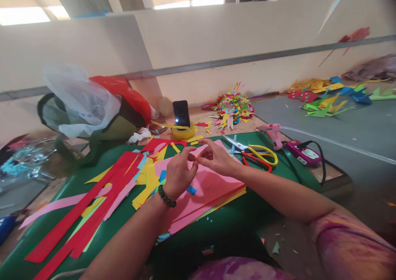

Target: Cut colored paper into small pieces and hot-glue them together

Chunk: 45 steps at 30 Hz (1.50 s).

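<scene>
Green surface (235, 218) spread beneath the left hand (181, 170) and right hand (218, 158), whose fingertips pinched a tiny orange piece (198, 157), seemingly unfinished, while beyond that grip paper flowers (235, 108) looked assembled and red strips (60, 230) lay loose left of it.

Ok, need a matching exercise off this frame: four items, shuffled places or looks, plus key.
1. phone
2. glue gun
3. bracelet
4. paper stack

A. pink sheet on top, yellow showing at the edge
B. beside the purple box
C. upright at the yellow tape roll
D. dark beads, on the left wrist

1-C, 2-B, 3-D, 4-A
</scene>
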### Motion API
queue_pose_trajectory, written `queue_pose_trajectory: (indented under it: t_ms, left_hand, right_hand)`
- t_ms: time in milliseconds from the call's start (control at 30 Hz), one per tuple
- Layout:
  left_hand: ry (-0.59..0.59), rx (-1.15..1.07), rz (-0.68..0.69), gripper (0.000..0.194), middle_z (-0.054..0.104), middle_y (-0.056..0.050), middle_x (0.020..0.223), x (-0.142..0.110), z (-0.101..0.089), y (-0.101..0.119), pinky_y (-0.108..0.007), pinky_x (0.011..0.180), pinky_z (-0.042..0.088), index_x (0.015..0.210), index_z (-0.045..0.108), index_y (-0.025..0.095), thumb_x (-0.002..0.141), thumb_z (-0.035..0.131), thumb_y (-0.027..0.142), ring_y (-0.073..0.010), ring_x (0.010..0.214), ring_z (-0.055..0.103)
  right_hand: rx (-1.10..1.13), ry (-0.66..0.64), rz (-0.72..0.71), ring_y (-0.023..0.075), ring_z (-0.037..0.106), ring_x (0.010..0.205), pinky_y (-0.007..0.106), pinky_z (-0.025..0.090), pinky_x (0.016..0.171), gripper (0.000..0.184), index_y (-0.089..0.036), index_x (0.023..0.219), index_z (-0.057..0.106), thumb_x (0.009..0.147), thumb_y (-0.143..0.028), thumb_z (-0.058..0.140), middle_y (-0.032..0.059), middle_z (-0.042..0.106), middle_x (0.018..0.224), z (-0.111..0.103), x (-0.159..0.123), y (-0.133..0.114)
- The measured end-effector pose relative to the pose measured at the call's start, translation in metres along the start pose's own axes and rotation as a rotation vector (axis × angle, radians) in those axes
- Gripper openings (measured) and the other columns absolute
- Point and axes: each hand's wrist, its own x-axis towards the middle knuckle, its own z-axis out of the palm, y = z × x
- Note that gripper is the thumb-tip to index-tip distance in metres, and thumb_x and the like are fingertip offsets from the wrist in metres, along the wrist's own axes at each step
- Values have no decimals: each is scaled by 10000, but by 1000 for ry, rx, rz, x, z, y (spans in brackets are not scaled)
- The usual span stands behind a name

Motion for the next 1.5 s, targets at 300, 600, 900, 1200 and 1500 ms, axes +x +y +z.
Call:
queue_pose_trajectory:
  t_ms: [300,600,900,1200,1500]
  left_hand:
    - [-35,-219,-82,504,666,20,724,1,4,-3,-282,705,443,1232,529,210,741,626,153,-164,699,623]
    - [-62,-605,-271,585,630,55,645,10,5,-9,-256,652,454,1184,489,153,652,720,226,-130,629,602]
    - [-129,-776,-411,628,600,75,641,10,2,-7,-207,518,360,1178,485,165,621,763,250,-83,533,521]
    - [-337,-908,-610,570,523,69,644,17,-10,-10,-189,478,272,1035,638,161,532,854,317,-54,532,465]
    - [-504,-795,-506,383,502,48,597,18,-15,-17,-218,480,213,701,633,134,592,823,448,-42,500,328]
  right_hand:
    - [56,31,18,145,641,650,262,488,612,451,-194,1144,488,717,-76,573,-34,656,706,3,8,15]
    - [222,11,111,148,669,652,268,515,604,413,-183,1129,478,772,-260,671,-25,665,712,-4,10,6]
    - [240,16,114,122,622,588,232,448,552,427,-173,1096,498,690,-90,601,-73,617,624,-3,11,8]
    - [397,-90,120,134,661,602,267,496,608,516,-178,1119,478,653,-160,699,-67,666,644,-13,13,4]
    - [384,-158,60,115,617,577,247,465,583,507,-186,1107,479,670,-193,735,-65,655,635,-9,10,6]
